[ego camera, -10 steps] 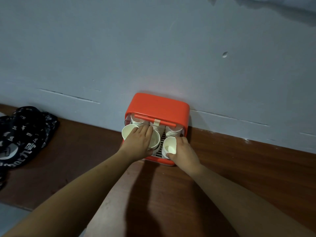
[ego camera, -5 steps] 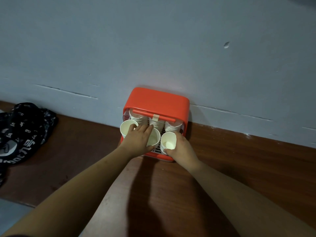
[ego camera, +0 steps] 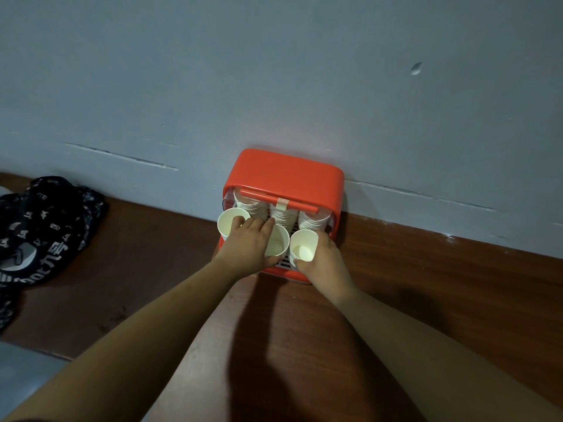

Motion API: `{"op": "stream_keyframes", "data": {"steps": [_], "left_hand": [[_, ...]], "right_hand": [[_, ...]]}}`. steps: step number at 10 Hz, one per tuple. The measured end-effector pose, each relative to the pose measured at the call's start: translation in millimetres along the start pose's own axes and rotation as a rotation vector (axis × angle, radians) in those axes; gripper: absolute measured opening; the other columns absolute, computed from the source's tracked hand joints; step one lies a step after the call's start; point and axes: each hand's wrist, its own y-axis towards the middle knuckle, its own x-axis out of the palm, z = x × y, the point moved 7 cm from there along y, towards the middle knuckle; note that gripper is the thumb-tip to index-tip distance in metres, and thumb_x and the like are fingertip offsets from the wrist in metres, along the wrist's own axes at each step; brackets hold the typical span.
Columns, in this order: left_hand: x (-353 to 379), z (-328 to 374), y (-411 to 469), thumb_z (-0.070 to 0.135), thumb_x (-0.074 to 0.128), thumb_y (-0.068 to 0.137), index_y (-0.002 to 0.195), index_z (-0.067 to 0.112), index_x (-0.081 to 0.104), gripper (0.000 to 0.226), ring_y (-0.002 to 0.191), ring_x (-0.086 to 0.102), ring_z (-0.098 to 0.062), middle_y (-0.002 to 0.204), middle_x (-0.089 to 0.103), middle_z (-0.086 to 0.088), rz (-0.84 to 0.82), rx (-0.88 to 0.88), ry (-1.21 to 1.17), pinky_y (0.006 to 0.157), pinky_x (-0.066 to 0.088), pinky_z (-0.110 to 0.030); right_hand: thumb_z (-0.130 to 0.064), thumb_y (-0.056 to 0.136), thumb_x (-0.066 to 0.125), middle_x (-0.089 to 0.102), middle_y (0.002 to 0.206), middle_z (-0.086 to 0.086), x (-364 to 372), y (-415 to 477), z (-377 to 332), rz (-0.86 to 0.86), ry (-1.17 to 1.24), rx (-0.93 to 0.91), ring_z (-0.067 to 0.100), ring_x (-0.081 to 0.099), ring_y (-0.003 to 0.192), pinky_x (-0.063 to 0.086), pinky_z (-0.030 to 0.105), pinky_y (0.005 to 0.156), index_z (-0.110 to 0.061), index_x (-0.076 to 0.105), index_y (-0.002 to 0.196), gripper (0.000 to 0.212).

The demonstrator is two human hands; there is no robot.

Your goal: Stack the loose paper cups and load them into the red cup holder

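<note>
A red cup holder (ego camera: 286,175) sits on the brown wooden worktop (ego camera: 426,284), pushed up against the pale wall (ego camera: 274,71). Its front is open. Inside, at the back, are three rows of white paper cups (ego camera: 281,216), all stacked up.

The person is reaching in with both hands. The left hand (ego camera: 248,246) is spread over two cups at the front. One is the left cup (ego camera: 230,223), and the fingertips hook over its rim. The other is the middle cup (ego camera: 275,245), which sits right by the thumb. The grip there is loose and wide, more like a hand resting on top than a squeeze. The right hand (ego camera: 324,258) is curled around the side of the right cup stack (ego camera: 301,249), with the thumb at the front. That grip looks closed on the cups. All three front cups stand with their open mouths facing up toward us.

I think this is the loading step. The loose cups look already stacked, and now the stacks are being set into the holder's front spots. Next, I guess the hands need to push each stack down so it sits straight, then let go gently so nothing tips.

A black bag with white letters (ego camera: 39,233) lies far off to the left. It is not part of the job.
</note>
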Motion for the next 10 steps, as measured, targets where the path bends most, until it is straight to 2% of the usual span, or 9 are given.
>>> {"op": "stream_keyframes", "data": {"steps": [2, 3, 4, 6, 7, 8, 9, 10], "left_hand": [[-3.0, 1.9, -0.4, 0.064, 0.056, 0.081, 0.145, 0.008, 0.042, 0.086, 0.117, 0.052, -0.032, 0.134, 0.055, -0.012, 0.026, -0.009, 0.005, 0.097, 0.036, -0.048], [-6.0, 1.3, -0.4, 0.063, 0.057, 0.081, 0.144, 0.007, 0.042, 0.086, 0.118, 0.048, -0.032, 0.135, 0.051, -0.013, 0.039, -0.005, 0.020, 0.093, 0.037, -0.048], [-5.2, 1.6, -0.1, 0.064, 0.058, 0.081, 0.145, 0.008, 0.040, 0.087, 0.119, 0.048, -0.031, 0.136, 0.050, -0.011, 0.042, -0.001, 0.009, 0.095, 0.037, -0.048], [-9.7, -0.5, -5.2, 0.071, 0.039, 0.077, 0.142, 0.008, 0.045, 0.091, 0.115, 0.051, -0.029, 0.130, 0.055, -0.009, 0.033, -0.017, -0.008, 0.094, 0.038, -0.047], [-12.8, 0.8, -11.1, 0.072, 0.034, 0.074, 0.143, 0.007, 0.043, 0.096, 0.121, 0.049, -0.030, 0.136, 0.052, -0.009, 0.031, -0.014, -0.041, 0.099, 0.039, -0.049], [-21.6, 0.9, -15.2, 0.068, 0.045, 0.074, 0.143, 0.008, 0.041, 0.092, 0.125, 0.047, -0.030, 0.140, 0.049, -0.009, 0.065, -0.004, -0.072, 0.103, 0.039, -0.047], [-48.3, 4.8, -28.9, 0.061, 0.054, 0.076, 0.140, 0.009, 0.044, 0.083, 0.125, 0.049, -0.030, 0.139, 0.051, -0.009, 0.140, -0.020, -0.100, 0.104, 0.040, -0.045], [-69.1, 6.9, -42.4, 0.061, 0.049, 0.076, 0.136, 0.008, 0.047, 0.080, 0.121, 0.051, -0.032, 0.133, 0.055, -0.011, 0.184, -0.074, -0.145, 0.099, 0.042, -0.046]], "right_hand": [[-0.033, 0.071, 0.081, 0.054, 0.131, 0.011, -2.9, -0.3, 0.8, 0.004, -0.004, -0.014, 0.029, 0.056, 0.115, 0.051, 0.040, 0.091, -0.013, 0.044, 0.135, 0.076], [-0.031, 0.073, 0.080, 0.050, 0.134, 0.011, -0.2, -3.0, 1.7, 0.002, -0.003, -0.028, 0.028, 0.054, 0.118, 0.050, 0.040, 0.093, -0.014, 0.041, 0.138, 0.078], [-0.033, 0.074, 0.080, 0.049, 0.136, 0.008, -0.8, -3.9, 4.9, 0.022, 0.034, -0.005, 0.026, 0.053, 0.119, 0.050, 0.039, 0.094, -0.017, 0.037, 0.143, 0.083], [-0.036, 0.073, 0.081, 0.049, 0.137, 0.004, -5.1, -5.8, 3.3, 0.040, 0.067, 0.030, 0.022, 0.054, 0.119, 0.051, 0.039, 0.094, -0.019, 0.032, 0.146, 0.090], [-0.037, 0.070, 0.082, 0.050, 0.134, 0.006, -8.1, -11.3, 5.9, 0.012, 0.052, 0.047, 0.023, 0.054, 0.118, 0.052, 0.039, 0.093, -0.015, 0.035, 0.143, 0.090], [-0.040, 0.074, 0.078, 0.051, 0.131, 0.008, -19.1, -21.0, 1.0, 0.024, 0.015, 0.044, 0.024, 0.054, 0.117, 0.052, 0.038, 0.090, -0.013, 0.040, 0.139, 0.079], [-0.045, 0.086, 0.065, 0.050, 0.130, 0.009, -50.7, -35.2, -10.3, 0.061, -0.063, 0.034, 0.026, 0.054, 0.116, 0.052, 0.037, 0.089, -0.011, 0.044, 0.134, 0.063], [-0.048, 0.089, 0.059, 0.049, 0.132, 0.010, -76.3, -46.8, -15.0, 0.078, -0.100, 0.036, 0.027, 0.053, 0.118, 0.051, 0.040, 0.092, -0.010, 0.045, 0.133, 0.060]]}}
